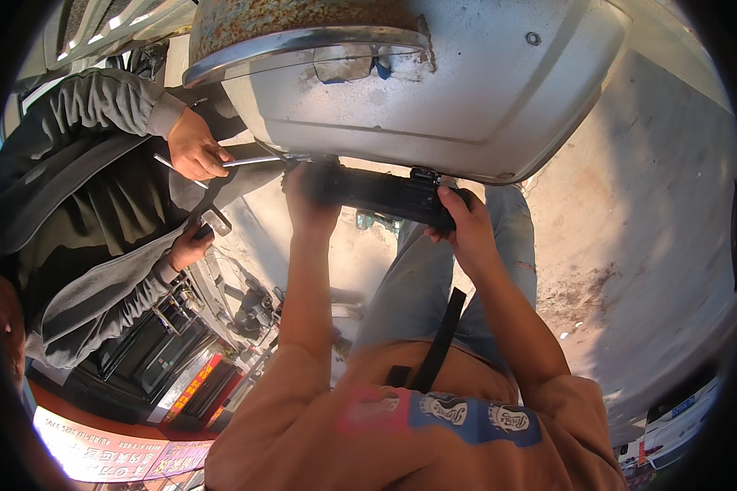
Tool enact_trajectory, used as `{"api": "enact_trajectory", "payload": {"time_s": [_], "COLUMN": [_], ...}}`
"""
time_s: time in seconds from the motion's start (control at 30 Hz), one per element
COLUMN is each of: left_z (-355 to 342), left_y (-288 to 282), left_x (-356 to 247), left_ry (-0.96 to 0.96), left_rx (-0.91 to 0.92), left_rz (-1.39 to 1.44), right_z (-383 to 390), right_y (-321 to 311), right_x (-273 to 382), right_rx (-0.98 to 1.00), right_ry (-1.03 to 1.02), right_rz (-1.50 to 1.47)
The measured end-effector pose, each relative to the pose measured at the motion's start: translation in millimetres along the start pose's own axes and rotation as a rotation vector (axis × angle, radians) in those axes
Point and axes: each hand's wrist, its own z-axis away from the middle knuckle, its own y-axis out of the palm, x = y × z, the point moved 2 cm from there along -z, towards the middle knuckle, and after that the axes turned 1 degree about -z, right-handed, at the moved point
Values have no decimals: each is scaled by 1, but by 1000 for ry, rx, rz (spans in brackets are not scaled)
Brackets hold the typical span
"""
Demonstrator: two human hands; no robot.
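Observation:
A long black box-shaped part (pixel 381 193) spans the space between my hands, close under the lower edge of a silver-grey metal panel (pixel 467 106). My left hand (pixel 313 196), blurred by motion, is closed around its left end. On its right end my right hand (pixel 464 225) grips with the thumb on top. A small black clip-like piece (pixel 424 174) sticks up from the part's upper edge near my right thumb. At the left, another person's hand (pixel 195 147) holds a thin metal rod (pixel 250 160), its tip near the black part's left end.
The other person's lower hand (pixel 187 248) holds a hammer (pixel 216 221). Above the panel hangs a rusty curved body with a chrome rim (pixel 303 39). Tools and machine parts (pixel 258 311) lie on the ground at the left. Pale concrete floor (pixel 606 213) stretches to the right.

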Motion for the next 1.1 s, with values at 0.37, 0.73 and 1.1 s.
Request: {"api": "enact_trajectory", "payload": {"time_s": [0.37,0.73,1.1], "left_z": [15,26,35], "left_y": [14,38,26], "left_x": [-3,-12,-10], "left_ry": [-108,-145,-126], "left_rx": [-15,-28,64], "left_rz": [319,292,134], "right_z": [4,14,25], "right_y": [3,7,2], "right_x": [-15,0,-5], "right_rx": [-72,-139,-150], "right_ry": [-170,-167,-214], "right_rz": [-91,-137,-98]}}
